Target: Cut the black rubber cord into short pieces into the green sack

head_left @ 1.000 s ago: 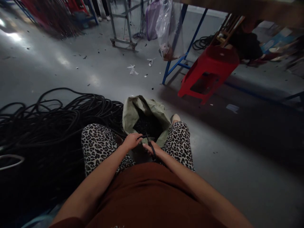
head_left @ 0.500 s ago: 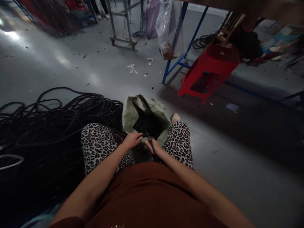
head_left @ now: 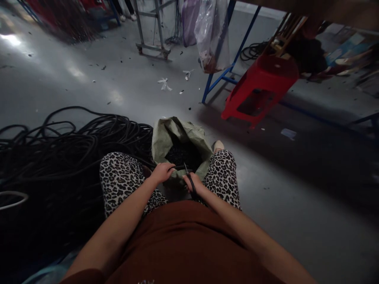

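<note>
Between my knees stands an open pale green woven sack (head_left: 162, 138), with small black pieces (head_left: 182, 156) inside. My left hand (head_left: 162, 172) is closed on a black cable (head_left: 178, 167), whose end reaches out over the sack's near rim. Scissors with black handles (head_left: 192, 184) are gripped in my right hand (head_left: 194, 182); their blades point up and away, close to the cable end. Whether the blades are parted I cannot tell. A large heap of black cable (head_left: 89, 136) lies on the floor to my left, by my knee.
Ahead to the right stands a red plastic stool (head_left: 260, 88) beside a blue-legged table (head_left: 209, 86) with a clear plastic bag (head_left: 211, 37) hanging from it. A grey metal trolley frame (head_left: 152, 49) is farther back. White scraps (head_left: 164, 83) lie on the floor.
My left hand has shifted slightly left, away from the scissors, still on the cable. My right hand has moved a little right with the scissors, widening the gap between the hands.
</note>
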